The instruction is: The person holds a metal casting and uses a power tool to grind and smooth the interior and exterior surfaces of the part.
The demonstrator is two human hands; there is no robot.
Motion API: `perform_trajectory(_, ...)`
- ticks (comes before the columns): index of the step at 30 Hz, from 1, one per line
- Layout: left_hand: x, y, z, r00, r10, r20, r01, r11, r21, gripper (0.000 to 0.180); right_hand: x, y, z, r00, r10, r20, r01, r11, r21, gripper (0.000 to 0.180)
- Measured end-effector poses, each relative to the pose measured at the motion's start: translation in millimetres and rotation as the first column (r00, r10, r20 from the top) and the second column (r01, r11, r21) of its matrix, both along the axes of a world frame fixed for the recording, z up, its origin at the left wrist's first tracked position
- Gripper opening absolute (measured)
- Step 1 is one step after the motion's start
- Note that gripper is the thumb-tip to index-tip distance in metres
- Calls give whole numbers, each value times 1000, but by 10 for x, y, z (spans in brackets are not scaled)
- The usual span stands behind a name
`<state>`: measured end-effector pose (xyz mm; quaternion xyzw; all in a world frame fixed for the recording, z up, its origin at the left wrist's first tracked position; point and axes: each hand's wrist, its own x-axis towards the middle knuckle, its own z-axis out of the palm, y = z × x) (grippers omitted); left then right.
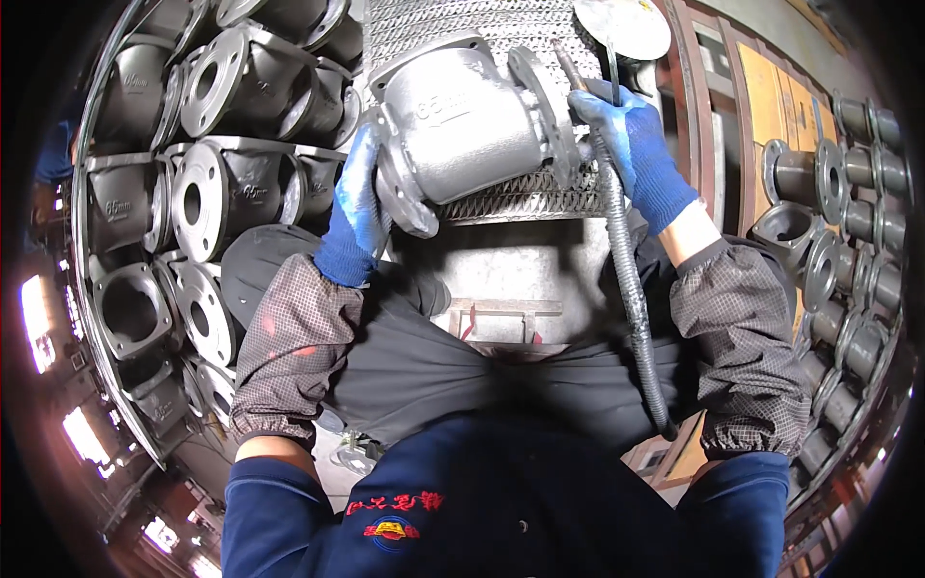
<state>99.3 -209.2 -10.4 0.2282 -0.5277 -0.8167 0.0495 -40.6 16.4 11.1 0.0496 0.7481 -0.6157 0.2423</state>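
The left hand (355,207), in a blue glove, grips the near flange of a grey cast valve body (461,125) lying on a metal mesh table (520,197). The right hand (626,144), also gloved, is closed around a tool with a ribbed hose (631,299) at the far flange. The tool's tip is hidden behind the flange. Stacked castings (207,193) fill the left; more (848,241) blur at the right rim.
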Motion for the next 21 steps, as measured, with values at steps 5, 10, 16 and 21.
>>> perform_trajectory(5,-57,-85,-100,998,62,-23,-62,998,-13,53,324,162,484,957,57,-286,-88,991,-97,37)
perform_trajectory(10,-133,4,-26,998,58,-4,-58,998,11,54,967,300,401,995,88,43,-76,973,-219,43)
perform_trajectory(16,-121,-53,-55,998,65,-24,-65,997,-38,60,1189,351,112,980,117,159,-105,991,-85,39)
perform_trajectory(21,-119,-104,-129,999,34,-19,-34,999,13,58,1273,291,-51,995,-4,101,19,987,-157,38)
